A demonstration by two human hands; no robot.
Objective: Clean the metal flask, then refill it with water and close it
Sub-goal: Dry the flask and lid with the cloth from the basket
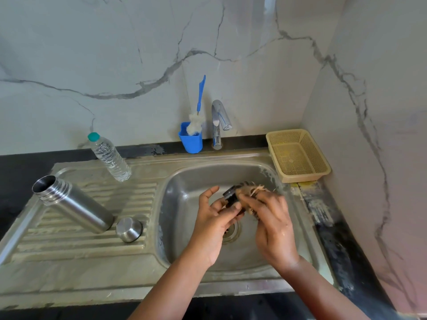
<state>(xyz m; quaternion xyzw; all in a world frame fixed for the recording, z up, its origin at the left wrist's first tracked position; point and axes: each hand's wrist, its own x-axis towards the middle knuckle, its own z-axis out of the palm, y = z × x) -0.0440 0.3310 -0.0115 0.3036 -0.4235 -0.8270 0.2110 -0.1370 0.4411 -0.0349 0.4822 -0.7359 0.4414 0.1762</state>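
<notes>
Over the sink, my left hand pinches a small black stopper while my right hand grips a fibrous scrubber against it; no readable writing shows anywhere.

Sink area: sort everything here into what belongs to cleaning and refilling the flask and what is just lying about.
Belongs to the job:
- metal flask, open, on the drainboard
- steel cap beside it
- black inner stopper in the left hand
- fibre scrubber in the right hand
- tap
- bottle brush
- water bottle

Lying about:
- beige basket
</notes>
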